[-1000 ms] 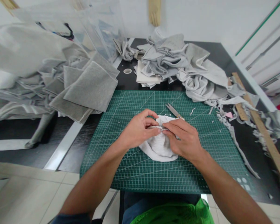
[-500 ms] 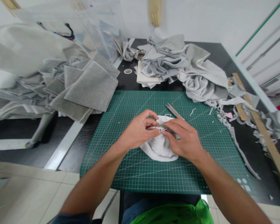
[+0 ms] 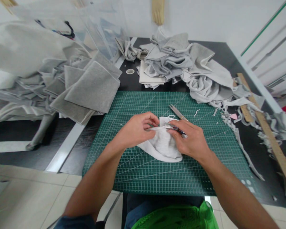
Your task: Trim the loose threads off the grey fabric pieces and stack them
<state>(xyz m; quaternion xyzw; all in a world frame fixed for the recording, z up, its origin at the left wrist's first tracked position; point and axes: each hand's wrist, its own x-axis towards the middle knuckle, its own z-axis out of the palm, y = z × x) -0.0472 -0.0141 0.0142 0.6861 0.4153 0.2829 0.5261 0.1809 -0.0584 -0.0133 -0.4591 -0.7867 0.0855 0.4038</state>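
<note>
A rumpled, pale grey fabric piece (image 3: 165,144) rests on a green cutting mat (image 3: 143,178), lower edge curved, a fold raised near the top; a small dark-handled metal tool (image 3: 178,129) slants against that fold.

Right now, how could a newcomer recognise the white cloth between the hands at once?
On the black table lies a green gridded mat. Near its middle, between the left hand and the right hand, is the white cloth. Unlike the grey fabric heap beyond the mat, it is pinched by the left hand.

A wooden ruler (image 3: 266,126) lies at right — a white ring (image 3: 130,73), farther back.
</note>
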